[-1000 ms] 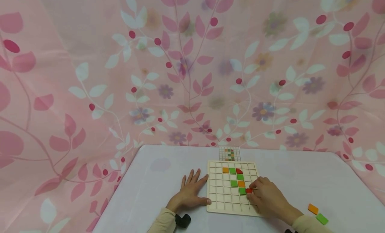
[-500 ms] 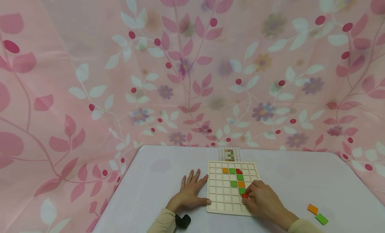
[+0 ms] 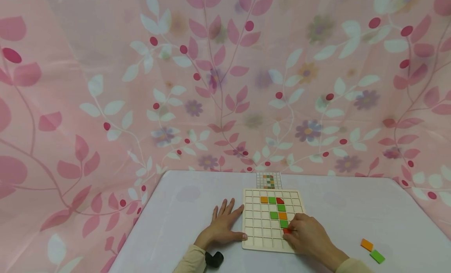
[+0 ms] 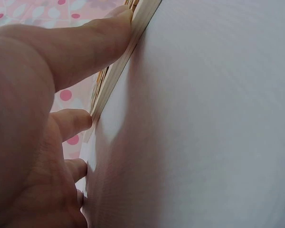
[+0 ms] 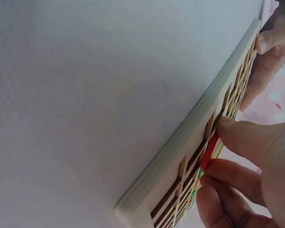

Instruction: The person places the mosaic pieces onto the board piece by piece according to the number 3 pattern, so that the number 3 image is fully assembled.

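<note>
A pale wooden grid board [image 3: 255, 222] lies on the table, with several green and orange square tiles and a red tile with a rounded corner [image 3: 280, 200] in its cells. My right hand [image 3: 311, 236] pinches another red tile [image 5: 210, 151] between thumb and forefinger. It sits tilted at a cell just below the lowest green tile [image 3: 284, 224]; the fingers partly cover it. At the board's left side my left hand [image 3: 223, 228] is spread flat. Its thumb touches the board's edge in the left wrist view, and the forefinger tip meets the edge too.
Behind the board lies a small printed grid card [image 3: 269, 180] with coloured squares. To the right of my right hand are a loose orange tile [image 3: 367, 245] and a loose green tile [image 3: 377, 257]. A black object [image 3: 214, 259] is beside my left wrist. A flowered curtain [image 3: 225, 89] hangs behind the table.
My right hand has carried the red tile left and nearer to me, from beside the lowest green tile to just below it, then lowered it slightly. My left hand has stayed still.
</note>
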`<action>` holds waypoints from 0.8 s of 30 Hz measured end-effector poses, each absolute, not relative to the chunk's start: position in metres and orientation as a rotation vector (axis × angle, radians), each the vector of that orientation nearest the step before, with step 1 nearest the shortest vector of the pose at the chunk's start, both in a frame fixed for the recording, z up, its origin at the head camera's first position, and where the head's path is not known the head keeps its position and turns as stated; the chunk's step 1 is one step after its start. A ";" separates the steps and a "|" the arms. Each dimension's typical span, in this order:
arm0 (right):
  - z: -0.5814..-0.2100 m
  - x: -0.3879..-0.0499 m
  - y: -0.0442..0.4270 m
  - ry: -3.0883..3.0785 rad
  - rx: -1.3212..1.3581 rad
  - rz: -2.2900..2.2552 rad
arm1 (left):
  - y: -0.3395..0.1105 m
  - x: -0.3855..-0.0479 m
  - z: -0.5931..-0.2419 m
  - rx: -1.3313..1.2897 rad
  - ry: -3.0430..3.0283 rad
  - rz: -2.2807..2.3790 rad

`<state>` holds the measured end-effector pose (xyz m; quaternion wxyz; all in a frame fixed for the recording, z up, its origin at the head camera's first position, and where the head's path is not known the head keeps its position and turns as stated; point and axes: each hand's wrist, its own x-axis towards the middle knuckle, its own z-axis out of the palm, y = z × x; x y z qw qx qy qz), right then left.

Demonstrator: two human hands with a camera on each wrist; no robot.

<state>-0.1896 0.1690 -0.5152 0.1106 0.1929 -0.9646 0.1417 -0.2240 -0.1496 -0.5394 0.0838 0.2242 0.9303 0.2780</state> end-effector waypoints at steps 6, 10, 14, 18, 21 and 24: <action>-0.514 -0.190 0.170 -2.805 0.641 0.504 | -0.150 -0.225 -0.540 0.665 2.779 0.831; -0.515 -0.190 0.170 -2.798 0.693 0.519 | -0.150 -0.225 -0.540 0.658 2.781 0.821; -0.516 -0.191 0.170 -2.775 0.736 0.530 | -0.150 -0.225 -0.539 0.660 2.769 0.821; -0.516 -0.191 0.170 -2.762 0.750 0.543 | -0.150 -0.224 -0.538 0.657 2.766 0.825; -0.516 -0.191 0.169 -2.775 0.736 0.542 | -0.149 -0.223 -0.538 0.654 2.781 0.821; -0.515 -0.191 0.170 -2.786 0.725 0.532 | -0.149 -0.222 -0.538 0.652 2.792 0.813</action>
